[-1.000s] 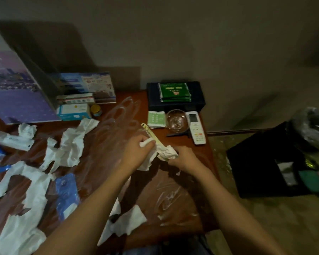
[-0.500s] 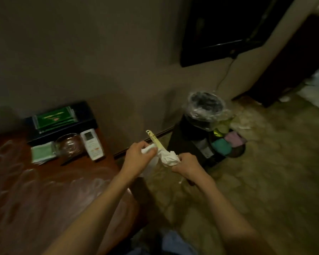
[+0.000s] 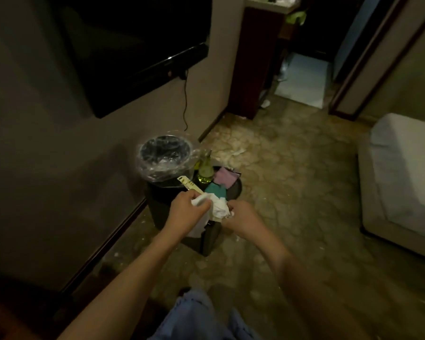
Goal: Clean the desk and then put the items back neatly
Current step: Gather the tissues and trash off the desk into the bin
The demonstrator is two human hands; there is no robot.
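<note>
Head view: two hands point(image 3: 215, 214) on one tissue wad point(image 3: 220, 208), one comb point(image 3: 190, 186)

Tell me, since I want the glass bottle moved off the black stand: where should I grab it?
Take the bottle by its narrow neck, coming from above. It stands upright, crowded by the lined bin alongside, and both hands are busy just in front.

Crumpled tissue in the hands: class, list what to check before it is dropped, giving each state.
1. Left hand grips tissue: ok.
2. Right hand pinches the crumpled tissue: ok.
3. Hands above the black bin: ok.
4. Yellow comb kept apart from the waste: not ok, it is bundled with the tissue.
5. Lined bin has room: ok.
6. Space in the black bin: cannot tell.
</note>
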